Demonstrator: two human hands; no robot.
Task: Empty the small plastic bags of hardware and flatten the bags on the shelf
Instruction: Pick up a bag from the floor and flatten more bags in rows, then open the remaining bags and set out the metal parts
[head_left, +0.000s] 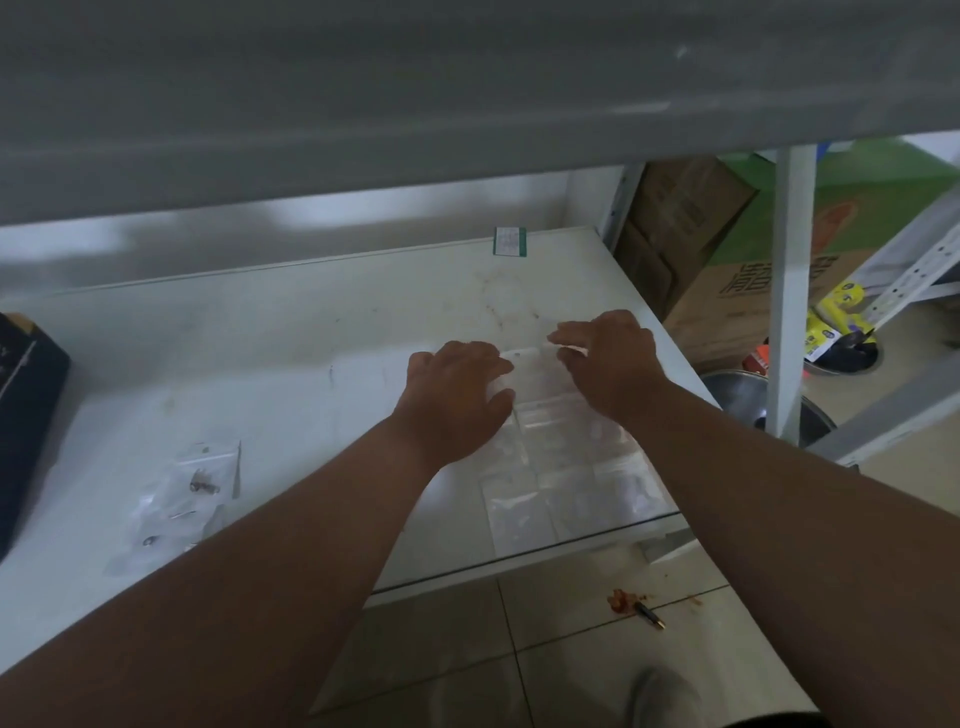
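Up close, the fingers of the left hand (457, 389) lie fairly straight and press down on a clear plastic bag (524, 374), which sits flat on the white shelf (291, 374). The right hand (608, 358) hovers over the same bag's far right corner, its fingers bent and spread, the tips touching or nearly touching the plastic; whether they pinch it cannot be told. Just nearer the viewer, more flattened bags (566, 483) lie side by side in rows reaching to the shelf's front edge, and they look empty. Well to the left on the shelf sits a loose pile of full bags (182, 499), with small metal screws (203, 486) showing through the plastic. At the far left edge stands a dark box (26, 415). A small green-edged label (509, 241) rests at the back of the shelf. Beyond the shelf's right side are cardboard boxes (691, 249) and a metal bowl (748, 400) on the floor. On the tiles below lies a pen (649, 614).
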